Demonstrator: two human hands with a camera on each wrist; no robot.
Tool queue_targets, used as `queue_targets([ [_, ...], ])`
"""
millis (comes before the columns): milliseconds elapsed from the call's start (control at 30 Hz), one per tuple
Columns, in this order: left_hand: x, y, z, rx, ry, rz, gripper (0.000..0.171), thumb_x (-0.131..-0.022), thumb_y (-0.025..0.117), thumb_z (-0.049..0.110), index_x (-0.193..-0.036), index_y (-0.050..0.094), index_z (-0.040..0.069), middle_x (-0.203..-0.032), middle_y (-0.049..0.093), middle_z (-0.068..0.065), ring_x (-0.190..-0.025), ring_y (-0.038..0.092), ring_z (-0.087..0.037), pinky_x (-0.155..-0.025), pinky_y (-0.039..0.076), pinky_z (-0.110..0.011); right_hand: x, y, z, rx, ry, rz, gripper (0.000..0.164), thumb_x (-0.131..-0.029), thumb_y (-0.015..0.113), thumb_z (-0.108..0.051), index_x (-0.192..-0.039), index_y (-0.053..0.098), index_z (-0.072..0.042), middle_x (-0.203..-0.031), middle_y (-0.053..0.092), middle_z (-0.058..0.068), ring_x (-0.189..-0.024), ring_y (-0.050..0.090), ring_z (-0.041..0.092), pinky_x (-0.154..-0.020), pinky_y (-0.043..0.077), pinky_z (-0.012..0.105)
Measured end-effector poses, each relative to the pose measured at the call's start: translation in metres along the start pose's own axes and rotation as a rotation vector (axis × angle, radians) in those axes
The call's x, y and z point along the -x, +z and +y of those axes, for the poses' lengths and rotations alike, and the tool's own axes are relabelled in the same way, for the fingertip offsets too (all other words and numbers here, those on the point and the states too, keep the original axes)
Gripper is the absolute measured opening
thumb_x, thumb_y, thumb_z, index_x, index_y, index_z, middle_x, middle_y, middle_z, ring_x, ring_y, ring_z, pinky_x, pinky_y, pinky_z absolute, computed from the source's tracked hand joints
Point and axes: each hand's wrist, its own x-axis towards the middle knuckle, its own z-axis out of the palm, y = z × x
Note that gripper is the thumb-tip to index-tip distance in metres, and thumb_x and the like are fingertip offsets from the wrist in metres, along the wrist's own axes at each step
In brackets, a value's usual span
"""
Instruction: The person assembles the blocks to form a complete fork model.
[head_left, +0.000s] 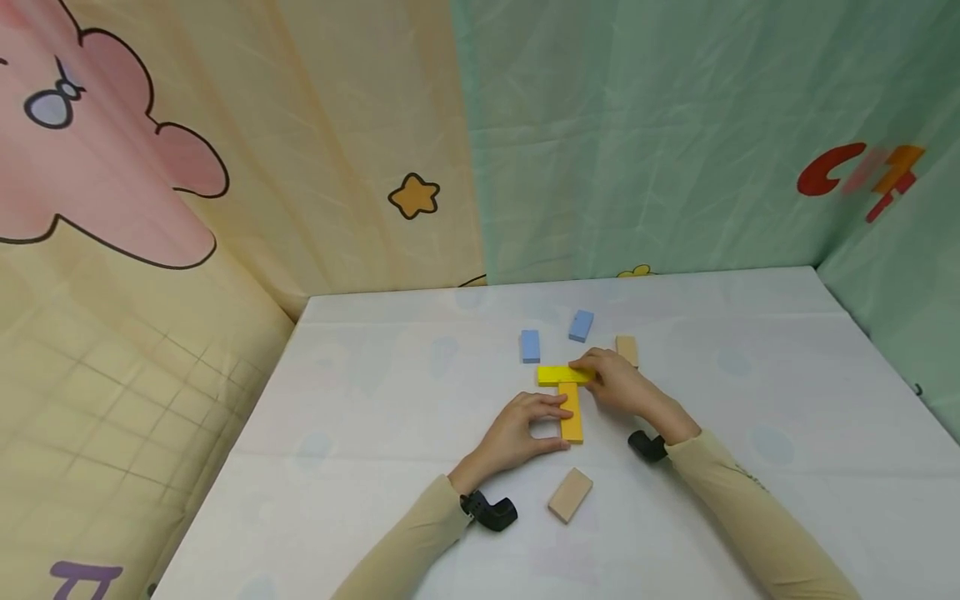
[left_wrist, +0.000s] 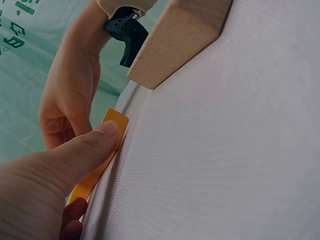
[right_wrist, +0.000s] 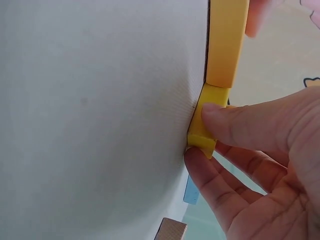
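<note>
Two blocks meet in a T on the white table: a yellow block point(head_left: 553, 377) lies crosswise, and an orange block point(head_left: 572, 427) runs from its middle toward the near side. My left hand point(head_left: 517, 433) holds the orange block, thumb at its near end and fingers along its left side. In the left wrist view the thumb point(left_wrist: 92, 150) presses on the orange block point(left_wrist: 116, 120). The right hand point(head_left: 618, 383) pinches the right end of the yellow block. Up close in the right wrist view, thumb and fingers grip the yellow block point(right_wrist: 202, 120), which touches the orange one point(right_wrist: 227, 45).
Two light blue blocks point(head_left: 530, 346) point(head_left: 581, 326) lie beyond the T. One plain wooden block point(head_left: 627, 350) sits just behind the right hand; another wooden block point(head_left: 570, 495) lies nearer, right of the left wrist. Printed curtains point(head_left: 645, 142) hang behind the table point(head_left: 375, 375).
</note>
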Motion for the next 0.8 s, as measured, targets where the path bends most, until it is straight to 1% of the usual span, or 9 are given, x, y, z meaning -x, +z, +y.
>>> queue_targets([
  [233, -0.001, 0.0, 0.002, 0.01, -0.01, 0.004, 0.041, -0.079, 0.078, 0.03, -0.116, 0.069, 0.016, -0.132, 0.055, 0.007, -0.119, 0.046, -0.011, -0.101, 0.033, -0.028, 0.0, 0.0, 0.0, 0.007, 0.001, -0.005, 0.034, -0.086, 0.063, 0.006, -0.12, 0.061, 0.004, -0.116, 0.059, 0.019, -0.109, 0.053, 0.036, -0.093, 0.041, 0.05],
  [433, -0.002, -0.002, 0.006, -0.032, -0.04, 0.013, 0.039, -0.079, 0.077, 0.039, -0.112, 0.071, 0.019, -0.129, 0.056, 0.008, -0.119, 0.046, -0.01, -0.099, 0.035, -0.028, 0.002, -0.001, -0.002, 0.013, -0.004, -0.026, 0.037, -0.086, 0.063, 0.006, -0.122, 0.059, 0.005, -0.12, 0.057, 0.021, -0.111, 0.052, 0.037, -0.095, 0.04, 0.05],
  [633, -0.008, -0.003, 0.007, -0.068, -0.041, 0.048, 0.024, -0.085, 0.071, 0.037, -0.102, 0.074, 0.021, -0.119, 0.061, 0.009, -0.107, 0.051, -0.009, -0.088, 0.041, -0.024, 0.004, 0.001, -0.001, 0.01, -0.037, -0.03, 0.038, -0.087, 0.061, 0.007, -0.125, 0.057, 0.005, -0.121, 0.056, 0.021, -0.111, 0.052, 0.037, -0.094, 0.041, 0.05],
  [700, -0.01, -0.002, 0.005, -0.075, -0.039, 0.055, 0.022, -0.085, 0.072, 0.036, -0.1, 0.075, 0.021, -0.116, 0.061, 0.009, -0.103, 0.051, -0.009, -0.085, 0.041, -0.022, 0.006, 0.001, -0.001, 0.016, -0.042, -0.034, 0.039, -0.087, 0.06, 0.008, -0.125, 0.056, 0.005, -0.122, 0.055, 0.021, -0.113, 0.051, 0.038, -0.094, 0.04, 0.051],
  [800, -0.013, 0.001, 0.004, -0.057, -0.035, 0.064, 0.022, -0.083, 0.074, 0.034, -0.1, 0.075, 0.02, -0.114, 0.062, 0.008, -0.101, 0.051, -0.01, -0.083, 0.04, -0.021, 0.008, 0.0, 0.0, 0.03, -0.037, -0.035, 0.041, -0.086, 0.057, 0.01, -0.127, 0.055, 0.005, -0.124, 0.053, 0.021, -0.115, 0.049, 0.038, -0.096, 0.039, 0.051],
])
